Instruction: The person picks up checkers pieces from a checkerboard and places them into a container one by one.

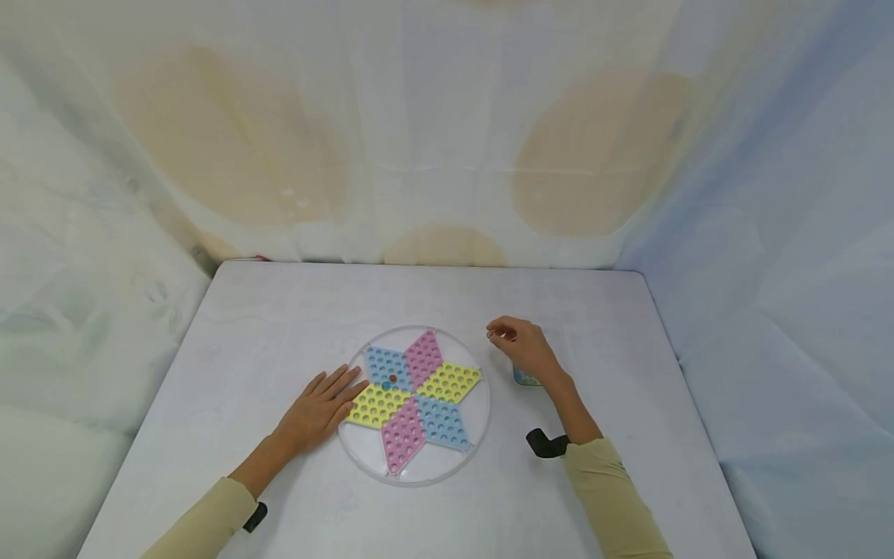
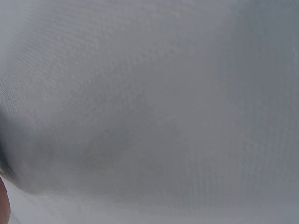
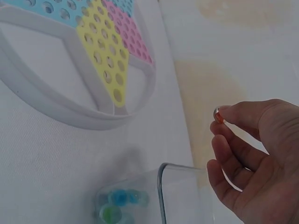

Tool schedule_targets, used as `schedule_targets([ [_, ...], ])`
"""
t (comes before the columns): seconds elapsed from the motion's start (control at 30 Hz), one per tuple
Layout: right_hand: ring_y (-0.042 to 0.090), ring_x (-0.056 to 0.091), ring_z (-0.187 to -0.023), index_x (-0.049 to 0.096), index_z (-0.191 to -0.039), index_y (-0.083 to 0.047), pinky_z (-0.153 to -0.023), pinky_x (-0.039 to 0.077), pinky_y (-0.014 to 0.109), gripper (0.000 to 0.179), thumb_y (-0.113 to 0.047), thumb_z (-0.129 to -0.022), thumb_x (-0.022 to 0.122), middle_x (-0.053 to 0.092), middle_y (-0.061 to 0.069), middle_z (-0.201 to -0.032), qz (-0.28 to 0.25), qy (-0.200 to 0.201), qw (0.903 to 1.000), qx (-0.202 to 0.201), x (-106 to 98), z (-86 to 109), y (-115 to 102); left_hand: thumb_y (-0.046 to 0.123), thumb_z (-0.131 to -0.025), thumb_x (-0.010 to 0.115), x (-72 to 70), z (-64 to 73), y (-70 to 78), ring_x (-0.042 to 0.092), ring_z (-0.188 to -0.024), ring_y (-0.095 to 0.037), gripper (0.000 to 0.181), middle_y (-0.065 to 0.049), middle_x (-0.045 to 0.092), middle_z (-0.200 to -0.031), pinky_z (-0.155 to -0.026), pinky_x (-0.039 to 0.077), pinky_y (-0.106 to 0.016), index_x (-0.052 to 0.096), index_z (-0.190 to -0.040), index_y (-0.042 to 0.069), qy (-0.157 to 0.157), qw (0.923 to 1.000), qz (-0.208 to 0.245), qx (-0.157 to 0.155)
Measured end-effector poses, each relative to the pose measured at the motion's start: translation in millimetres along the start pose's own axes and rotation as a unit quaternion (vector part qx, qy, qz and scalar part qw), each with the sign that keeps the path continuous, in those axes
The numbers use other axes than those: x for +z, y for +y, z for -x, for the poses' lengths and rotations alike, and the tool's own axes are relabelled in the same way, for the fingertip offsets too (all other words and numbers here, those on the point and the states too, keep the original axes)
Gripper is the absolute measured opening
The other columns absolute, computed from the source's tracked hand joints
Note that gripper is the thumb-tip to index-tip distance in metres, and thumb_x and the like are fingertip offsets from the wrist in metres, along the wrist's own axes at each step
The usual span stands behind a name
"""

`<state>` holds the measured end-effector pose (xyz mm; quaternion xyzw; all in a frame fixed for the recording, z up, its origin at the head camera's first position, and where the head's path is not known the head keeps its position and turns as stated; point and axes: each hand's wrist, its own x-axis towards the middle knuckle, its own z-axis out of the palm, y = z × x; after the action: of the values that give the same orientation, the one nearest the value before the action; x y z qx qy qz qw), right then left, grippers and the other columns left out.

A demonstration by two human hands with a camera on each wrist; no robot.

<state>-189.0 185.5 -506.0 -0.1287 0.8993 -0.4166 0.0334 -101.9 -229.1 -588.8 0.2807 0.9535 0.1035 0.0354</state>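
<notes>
Between thumb and forefinger, my right hand (image 1: 525, 347) pinches a clear glass marble (image 3: 218, 115) with orange inside, held up in the air. A clear container (image 1: 524, 378) stands below this hand, partly covered by it. Blue and green marbles (image 3: 112, 214) lie in it. My left hand (image 1: 316, 413) lies flat with its fingers spread, fingertips on the left edge of the round Chinese checkers board (image 1: 403, 439). The board has a pink, yellow and blue star of holes. A red-brown marble (image 1: 393, 379) and a blue marble (image 1: 386, 386) sit side by side on its upper-left blue section.
The table (image 1: 293, 303) has a white cloth over it. Pale patterned curtains (image 1: 433, 140) hang behind it and at both sides. Black wrist mounts (image 1: 547, 443) stick out from the sleeves. White cloth fills most of the left wrist view.
</notes>
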Motion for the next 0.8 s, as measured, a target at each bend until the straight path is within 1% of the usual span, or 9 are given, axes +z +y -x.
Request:
schedule_targets([
  [0.17,0.027,0.064,-0.097,0.070,-0.116,-0.001,-0.085,0.054,0.044,0.023,-0.012,-0.097,0.067,0.072,0.010,-0.106,0.010,0.006,0.9998,0.015,-7.6,4.6,12.7,0.037,-0.105,0.046,-0.5,-0.1,0.5,0.015,-0.151,-0.028,0.053,-0.004,0.025,-0.164,-0.119,0.013,-0.052,0.039,-0.156,0.021,0.003,1.0000,-0.003,0.002],
  [0.27,0.029,0.065,-0.097,0.069,-0.117,0.000,-0.085,0.054,0.046,0.023,-0.011,-0.097,0.066,0.071,0.012,-0.107,0.017,0.014,0.9996,0.017,-13.6,8.8,20.3,0.036,-0.105,0.045,-0.6,0.0,0.1,0.015,-0.151,-0.028,0.053,-0.004,0.025,-0.164,-0.119,0.013,-0.052,0.038,-0.156,0.021,0.003,1.0000,-0.005,0.002],
  [0.47,0.030,0.064,-0.099,0.070,-0.116,-0.002,-0.087,0.053,0.047,0.022,-0.012,-0.097,0.066,0.071,0.014,-0.109,0.025,0.026,0.9988,0.033,-24.0,17.5,33.6,0.036,-0.105,0.045,-0.3,-0.4,-0.9,0.013,-0.151,-0.027,0.053,-0.004,0.023,-0.164,-0.120,0.011,-0.051,0.038,-0.156,0.021,0.003,1.0000,-0.003,0.002],
  [0.63,0.032,0.063,-0.100,0.069,-0.116,0.000,-0.087,0.052,0.048,0.022,-0.011,-0.097,0.064,0.070,0.015,-0.109,0.035,0.020,0.9978,0.052,-27.7,23.4,40.2,0.035,-0.105,0.046,0.2,0.3,-1.2,0.015,-0.151,-0.028,0.053,-0.004,0.025,-0.164,-0.119,0.013,-0.052,0.039,-0.155,0.021,0.008,1.0000,0.000,0.006],
  [0.8,0.032,0.063,-0.100,0.069,-0.114,0.001,-0.088,0.052,0.049,0.020,-0.008,-0.097,0.064,0.071,0.015,-0.107,0.039,0.009,0.9967,0.071,-26.4,28.8,42.8,0.036,-0.105,0.045,1.4,0.0,-1.8,0.015,-0.151,-0.027,0.053,-0.004,0.024,-0.164,-0.119,0.013,-0.051,0.038,-0.156,0.021,0.005,1.0000,-0.007,0.004],
])
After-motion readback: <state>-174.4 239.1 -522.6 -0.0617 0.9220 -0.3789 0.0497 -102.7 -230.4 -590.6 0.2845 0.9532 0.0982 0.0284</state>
